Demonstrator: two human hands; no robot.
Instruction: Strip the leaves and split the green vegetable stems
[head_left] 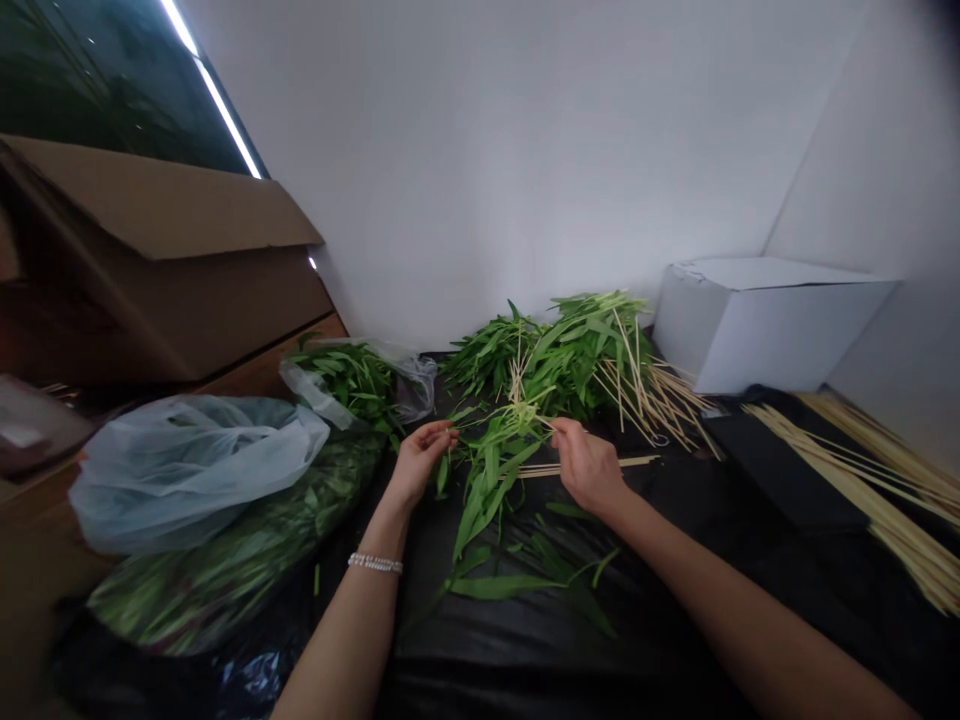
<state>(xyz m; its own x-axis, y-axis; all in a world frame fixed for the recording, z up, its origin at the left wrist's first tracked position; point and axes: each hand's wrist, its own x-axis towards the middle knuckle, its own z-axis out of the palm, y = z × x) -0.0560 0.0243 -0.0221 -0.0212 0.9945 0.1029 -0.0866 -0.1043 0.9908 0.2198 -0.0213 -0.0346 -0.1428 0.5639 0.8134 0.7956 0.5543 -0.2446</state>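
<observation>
Leafy greens point(491, 465) hang in a bunch between two hands. The left hand point(422, 458) pinches a thin green bit; the right hand point(587, 465) pinches the other side. A leafy pile point(577, 360) with thin sticks point(669, 398) sits behind.

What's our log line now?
left hand: pinching leafy greens | right hand: pinching pale stick or stem | leafy greens: between hands

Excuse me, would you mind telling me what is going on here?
A person is working bare-handed with long green leaves over a black sheet. The left hand pinches a thin strand beside them; the right hand pinches what looks like a stick at their other side. Behind lies a green pile with sticks poking out. A bag sits to the left.
</observation>
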